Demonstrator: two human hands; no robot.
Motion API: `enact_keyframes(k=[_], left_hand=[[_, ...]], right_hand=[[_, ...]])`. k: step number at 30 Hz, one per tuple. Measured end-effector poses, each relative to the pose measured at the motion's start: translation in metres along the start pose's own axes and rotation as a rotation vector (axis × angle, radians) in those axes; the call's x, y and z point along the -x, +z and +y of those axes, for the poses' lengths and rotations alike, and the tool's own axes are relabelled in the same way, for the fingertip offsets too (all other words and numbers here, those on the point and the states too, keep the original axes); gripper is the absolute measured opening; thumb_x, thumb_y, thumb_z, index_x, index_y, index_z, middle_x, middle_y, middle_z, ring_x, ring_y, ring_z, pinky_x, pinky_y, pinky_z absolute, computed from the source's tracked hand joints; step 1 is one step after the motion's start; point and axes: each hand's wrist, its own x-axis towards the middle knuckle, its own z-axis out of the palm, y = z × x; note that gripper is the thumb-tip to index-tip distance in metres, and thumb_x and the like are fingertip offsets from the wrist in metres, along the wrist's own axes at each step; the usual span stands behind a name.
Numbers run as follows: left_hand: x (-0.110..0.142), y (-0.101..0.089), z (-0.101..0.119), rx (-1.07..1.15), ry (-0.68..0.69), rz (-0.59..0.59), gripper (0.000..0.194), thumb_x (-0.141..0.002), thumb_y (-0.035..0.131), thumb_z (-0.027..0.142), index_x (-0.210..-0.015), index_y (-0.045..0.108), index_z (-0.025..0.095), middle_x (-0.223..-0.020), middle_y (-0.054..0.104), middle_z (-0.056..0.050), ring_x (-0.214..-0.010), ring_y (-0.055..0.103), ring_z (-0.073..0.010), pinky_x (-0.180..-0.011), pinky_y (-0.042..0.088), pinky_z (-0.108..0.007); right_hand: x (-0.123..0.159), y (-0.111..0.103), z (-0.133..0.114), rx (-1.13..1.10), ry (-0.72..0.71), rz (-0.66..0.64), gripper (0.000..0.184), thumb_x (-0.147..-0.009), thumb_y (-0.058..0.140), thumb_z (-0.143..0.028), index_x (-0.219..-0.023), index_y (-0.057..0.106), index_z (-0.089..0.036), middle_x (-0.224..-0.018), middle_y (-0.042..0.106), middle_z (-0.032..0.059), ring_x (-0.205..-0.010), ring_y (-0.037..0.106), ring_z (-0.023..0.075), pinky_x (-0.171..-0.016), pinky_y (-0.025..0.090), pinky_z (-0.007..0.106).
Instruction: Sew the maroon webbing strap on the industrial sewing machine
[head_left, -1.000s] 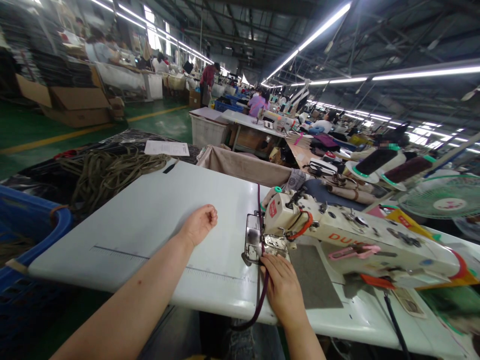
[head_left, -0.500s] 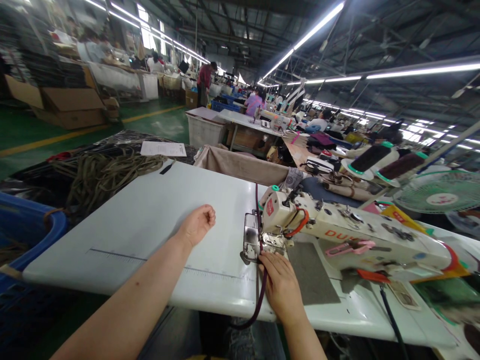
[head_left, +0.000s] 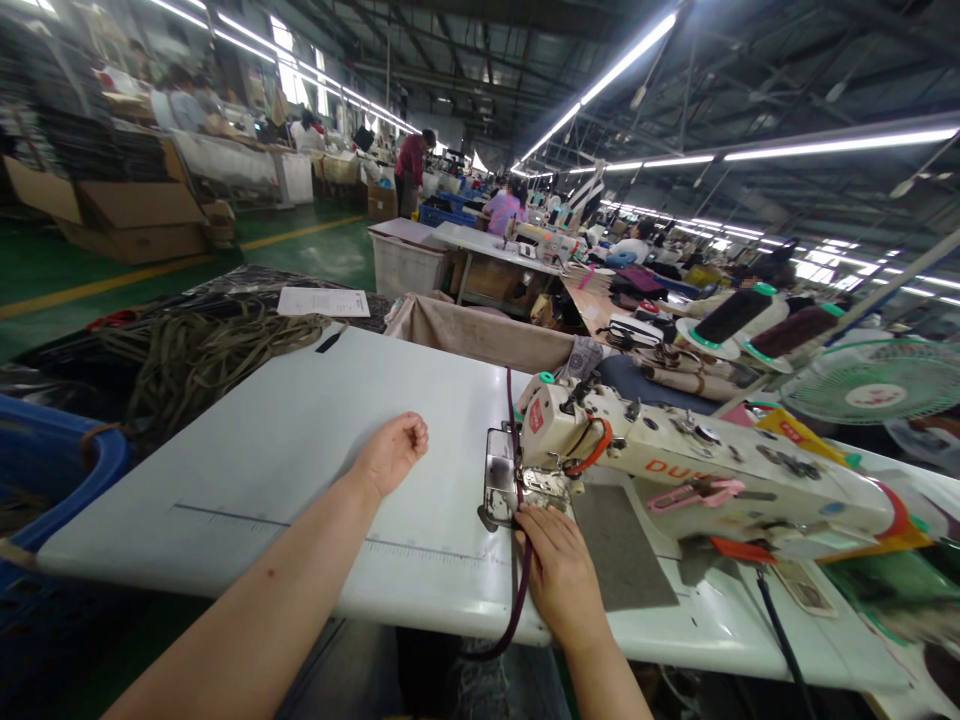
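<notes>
A narrow dark purple strap (head_left: 520,590) runs through the sewing machine (head_left: 645,440), past its needle area to the far edge of the white table. On the near side it curves down over the front edge. My right hand (head_left: 559,560) lies beside the metal needle plate (head_left: 500,465), with fingers and thumb closed on the strap just in front of the presser foot. Left of the machine, my left hand (head_left: 394,455) rests on the tabletop in a loose fist, apart from the strap. Nothing shows in its curled fingers.
Olive straps (head_left: 217,355) lie heaped at the table's left, above a blue basket (head_left: 67,440). Behind the table stands a cloth-lined bin (head_left: 480,335). Thread cones (head_left: 735,315) and a green fan (head_left: 877,385) are at right. Other people work farther back.
The whole view has shifted slightly. Both hands keep their places and grips, and the strap shows no clear movement.
</notes>
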Motion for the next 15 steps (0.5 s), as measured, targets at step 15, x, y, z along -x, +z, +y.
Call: enact_keyframes(k=[15], left_hand=[[-0.0016,-0.0024,-0.0012,-0.009,0.001,-0.007,0.016,-0.073,0.077,0.013,-0.070,0.061,0.014,-0.069,0.056,-0.001,-0.062,0.051,-0.0100,-0.055,0.047,-0.017]], right_hand=[[-0.0003,-0.0002,-0.0004,-0.006,-0.003,0.016,0.027,-0.109,0.055,-0.024,-0.130,0.072,-0.021,-0.129,0.077,0.0102,-0.119,0.074,0.0245,-0.113,0.057,0.050]])
